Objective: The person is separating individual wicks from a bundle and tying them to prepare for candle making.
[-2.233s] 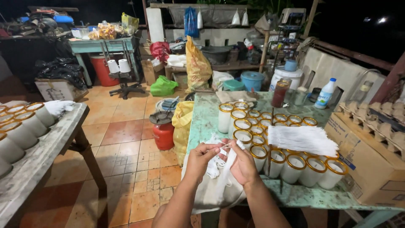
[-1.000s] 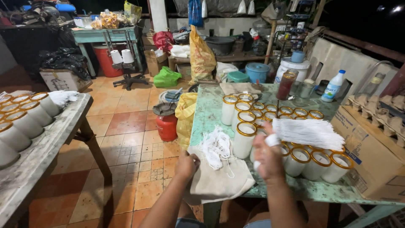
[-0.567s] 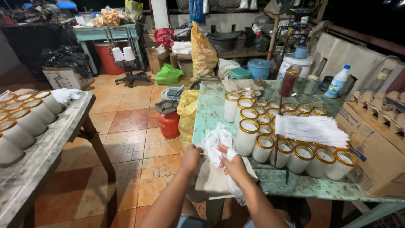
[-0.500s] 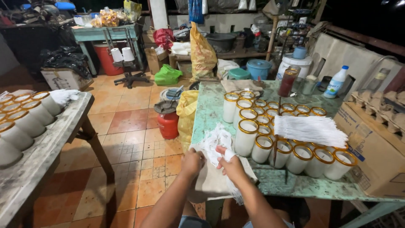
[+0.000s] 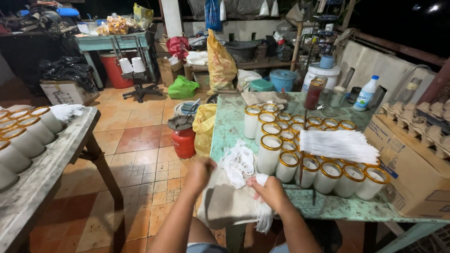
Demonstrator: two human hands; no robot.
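Right hand (image 5: 271, 191) grips white wicks (image 5: 263, 211) hanging below; left hand (image 5: 199, 172) closed beside them.

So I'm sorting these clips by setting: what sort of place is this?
Probably a small home candle-making workshop: rows of gold-rimmed glass candle jars, a bundle of white wicks, and a worn green table.

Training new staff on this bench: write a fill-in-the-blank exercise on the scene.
1. The right hand grips a bundle of ____ cotton strings.
2. The white glass candle jars have ____ rims.
3. The worn green table stands over a tiled floor beside a ____ gas cylinder.

Missing: white; gold; red
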